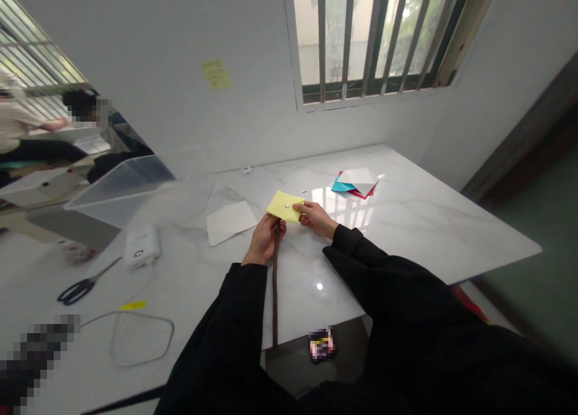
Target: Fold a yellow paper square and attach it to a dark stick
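Note:
A small yellow paper envelope [282, 205] with a round metallic dot on its face is raised over the marble-patterned table [406, 222]. My left hand [265, 237] grips its lower left side from beneath, fingers curled behind it. At the right corner my right hand [317, 218] pinches the paper, thumb on top. A long dark brown strip [275, 282] runs from by my left hand down to the table's front edge; I cannot tell whether my hand touches it. Left of the hands lies a white sheet of paper [229, 223].
White, blue and red folded papers [359, 181] are stacked at the right back. To the left are black scissors [81, 290], a white device [142, 246] with a cable, and a clear plastic bin [121, 189]. Two people [27, 126] sit beyond the wall's edge.

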`<state>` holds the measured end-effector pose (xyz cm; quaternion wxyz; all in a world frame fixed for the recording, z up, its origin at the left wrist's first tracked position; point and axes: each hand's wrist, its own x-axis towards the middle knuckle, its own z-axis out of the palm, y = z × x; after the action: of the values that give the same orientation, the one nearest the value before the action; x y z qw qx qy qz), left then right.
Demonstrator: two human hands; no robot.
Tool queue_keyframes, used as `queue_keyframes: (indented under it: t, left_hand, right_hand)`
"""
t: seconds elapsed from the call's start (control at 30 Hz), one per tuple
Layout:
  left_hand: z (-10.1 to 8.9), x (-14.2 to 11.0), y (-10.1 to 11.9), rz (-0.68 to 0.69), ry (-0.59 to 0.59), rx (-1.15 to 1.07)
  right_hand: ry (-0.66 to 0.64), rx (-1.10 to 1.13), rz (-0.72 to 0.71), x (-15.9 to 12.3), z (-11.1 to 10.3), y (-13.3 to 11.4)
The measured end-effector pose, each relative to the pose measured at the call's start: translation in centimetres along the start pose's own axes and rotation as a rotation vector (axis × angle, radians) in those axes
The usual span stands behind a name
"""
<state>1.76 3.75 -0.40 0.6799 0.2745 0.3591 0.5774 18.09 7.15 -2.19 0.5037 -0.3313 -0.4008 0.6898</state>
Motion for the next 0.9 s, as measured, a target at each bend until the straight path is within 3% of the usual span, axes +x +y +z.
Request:
queue_keyframes:
  t: [0.2,0.53,0.77,0.9]
  left_hand:
    - [0.2,-0.5,0.5,0.001,0.063,-0.002]
    - [1.1,-1.4,0.2,0.034,-0.053,0.133]
    - [0.9,-1.3,-0.3,0.115,0.029,0.268]
    - [0.9,-1.3,-0.5,0.140,0.075,0.307]
  right_hand:
    - [0.086,-0.162,-0.071,0.2,-0.4,-0.1]
    - [0.083,-0.380,-0.182,0.3,-0.7,0.2]
    - [0.044,-0.488,-0.167,0.2,-0.8,0.1]
    - [0.095,-0.597,-0.257,-0.3,-0.7,-0.4]
